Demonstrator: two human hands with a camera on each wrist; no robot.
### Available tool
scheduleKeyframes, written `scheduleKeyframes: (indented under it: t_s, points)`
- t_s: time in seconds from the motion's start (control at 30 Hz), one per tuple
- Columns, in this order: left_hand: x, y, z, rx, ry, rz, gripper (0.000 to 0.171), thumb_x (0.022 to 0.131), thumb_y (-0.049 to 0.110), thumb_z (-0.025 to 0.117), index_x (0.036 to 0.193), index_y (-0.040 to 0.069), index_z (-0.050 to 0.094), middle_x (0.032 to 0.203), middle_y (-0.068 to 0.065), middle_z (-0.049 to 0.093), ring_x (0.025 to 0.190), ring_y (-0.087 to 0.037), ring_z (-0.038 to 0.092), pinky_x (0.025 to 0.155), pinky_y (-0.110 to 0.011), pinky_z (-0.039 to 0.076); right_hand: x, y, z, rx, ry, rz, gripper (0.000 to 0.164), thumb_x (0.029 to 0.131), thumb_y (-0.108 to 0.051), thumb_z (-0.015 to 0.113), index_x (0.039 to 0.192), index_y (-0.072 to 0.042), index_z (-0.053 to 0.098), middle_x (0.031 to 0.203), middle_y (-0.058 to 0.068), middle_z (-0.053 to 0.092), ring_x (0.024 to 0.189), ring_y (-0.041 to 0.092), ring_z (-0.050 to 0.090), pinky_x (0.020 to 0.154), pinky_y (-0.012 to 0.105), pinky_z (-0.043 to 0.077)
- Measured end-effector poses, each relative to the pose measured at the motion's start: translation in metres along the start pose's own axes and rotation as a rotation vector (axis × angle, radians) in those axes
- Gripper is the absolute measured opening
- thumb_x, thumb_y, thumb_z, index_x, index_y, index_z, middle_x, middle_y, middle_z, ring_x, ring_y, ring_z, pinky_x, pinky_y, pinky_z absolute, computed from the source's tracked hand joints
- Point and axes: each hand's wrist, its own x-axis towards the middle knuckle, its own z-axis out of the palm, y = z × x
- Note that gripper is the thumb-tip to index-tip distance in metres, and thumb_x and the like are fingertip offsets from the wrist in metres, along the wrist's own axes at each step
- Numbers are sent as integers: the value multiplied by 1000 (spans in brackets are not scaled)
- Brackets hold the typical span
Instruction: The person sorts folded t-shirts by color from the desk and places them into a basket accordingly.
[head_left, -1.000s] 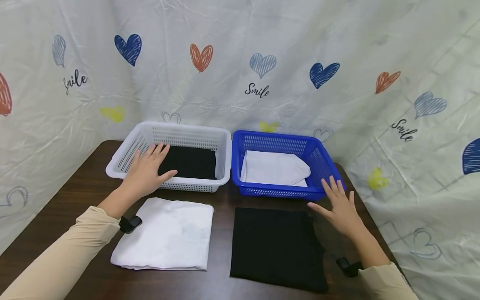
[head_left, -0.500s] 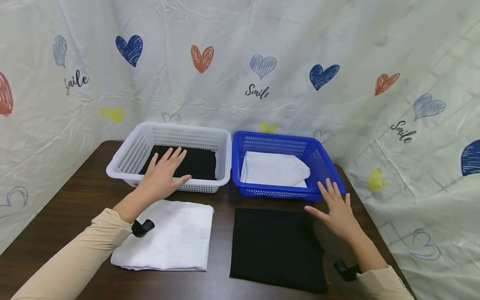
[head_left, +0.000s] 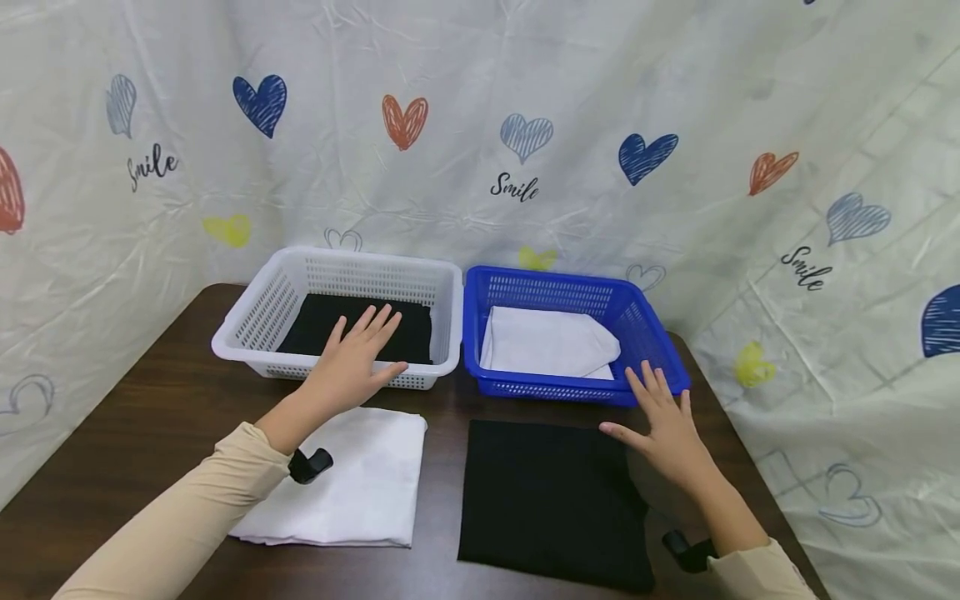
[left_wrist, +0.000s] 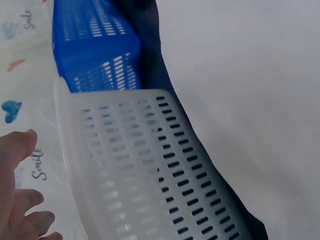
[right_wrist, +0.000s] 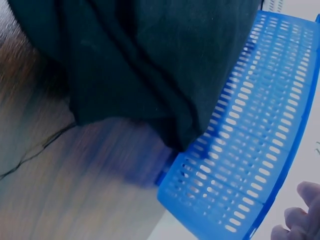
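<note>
My left hand (head_left: pixel 348 367), fingers spread, hovers over the front rim of the white basket (head_left: pixel 262 358), holding nothing. Inside that basket lies a folded black cloth (head_left: pixel 315 329), partly hidden behind the fingers. A folded white cloth (head_left: pixel 375 492) is on the table below my left wrist. The blue basket (head_left: pixel 540 387) contains another white cloth (head_left: pixel 547 342). My right hand (head_left: pixel 667 437), also spread and holding nothing, is by its front right corner; whether it touches the rim I cannot tell. In front of the blue basket lies a folded black cloth (head_left: pixel 551 504).
Both baskets stand side by side at the back of the dark wooden table (head_left: pixel 150 392). Behind and to the right hangs a pale curtain (head_left: pixel 450 67) printed with hearts. A black strap (head_left: pixel 310 467) is on my left wrist, another on my right.
My left hand has moved right and slightly nearer across the white basket, uncovering more of the black cloth's left side. My right hand has drifted slightly left. Cloths and baskets stay in place.
</note>
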Motion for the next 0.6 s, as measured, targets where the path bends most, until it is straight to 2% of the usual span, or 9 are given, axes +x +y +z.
scheduleKeyframes:
  t_s: [0.6]
  points:
    - [3, 23, 18, -32, -17, 70, 77, 98, 48, 56, 160, 16, 22, 167, -7, 18, 156, -31, 12, 124, -60, 4, -5, -9, 6, -11, -9, -2, 98, 90, -55, 66, 161, -18, 10, 167, 21, 1, 154, 41, -7, 116, 72, -10]
